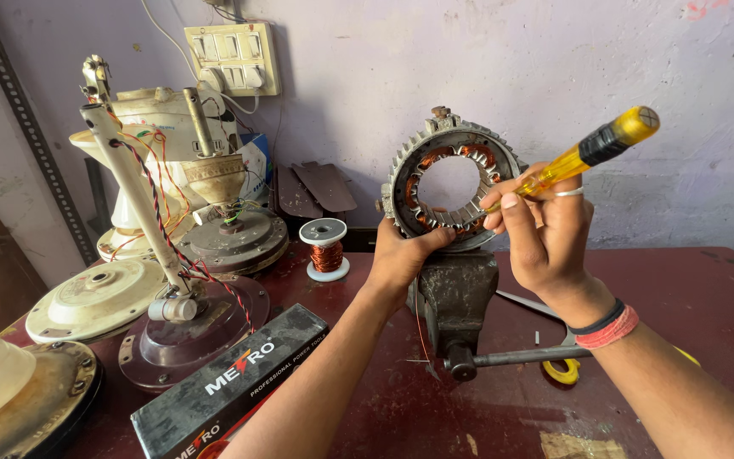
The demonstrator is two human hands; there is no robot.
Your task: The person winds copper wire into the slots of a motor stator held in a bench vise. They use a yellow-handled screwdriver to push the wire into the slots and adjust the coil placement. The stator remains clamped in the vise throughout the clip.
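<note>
Stator ring [452,180] in vise [456,297], fingers [435,240] gripping rim

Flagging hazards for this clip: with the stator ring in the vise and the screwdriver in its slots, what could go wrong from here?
1. The yellow-handled screwdriver in the right hand pokes between the slots of the round grey metal stator ring; a slip could nick its copper windings.
2. The left hand grips the ring's lower rim close to the tip, so a slip might jab it.
3. The ring stands upright in the dark iron bench vise; prying may tilt it.
</note>
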